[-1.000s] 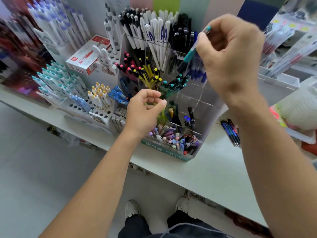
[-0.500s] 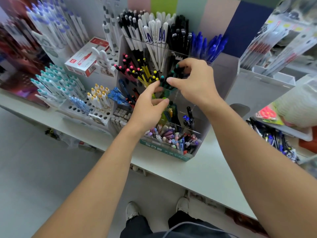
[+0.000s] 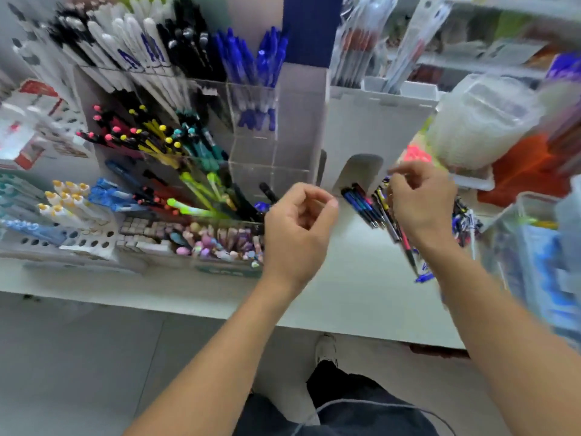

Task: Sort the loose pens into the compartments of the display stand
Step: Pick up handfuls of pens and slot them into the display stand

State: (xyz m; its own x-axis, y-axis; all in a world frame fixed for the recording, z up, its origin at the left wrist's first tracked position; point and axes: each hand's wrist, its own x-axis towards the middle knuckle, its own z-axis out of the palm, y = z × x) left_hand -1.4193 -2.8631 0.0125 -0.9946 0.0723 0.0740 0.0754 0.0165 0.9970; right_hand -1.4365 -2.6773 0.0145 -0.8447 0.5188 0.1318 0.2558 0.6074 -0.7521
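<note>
1. Your right hand [image 3: 421, 206] hangs over the loose pens [image 3: 377, 209] on the white counter [image 3: 355, 278], fingers curled downward among them; motion blur hides whether anything is pinched between them, so the grip cannot be told.
2. Your left hand [image 3: 297, 234] floats above the counter just in front of the clear display stand [image 3: 292, 127], fingers loosely curled toward the thumb and holding nothing.
3. Those loose pens lie in a scattered heap to the right of the stand, dark blue, black and red barrels fanned out, some reaching under your right wrist.
4. To the left of your left hand the stand's compartments are filled: pastel caps in the front row, neon green pens [image 3: 195, 196] behind them, teal, yellow and pink-tipped ones higher up.
5. At the back stand blue pens [image 3: 251, 64], black ones and white ones, all upright or leaning.
6. On the far left sits a white perforated rack [image 3: 85, 243] with yellow-tipped pens.
</note>
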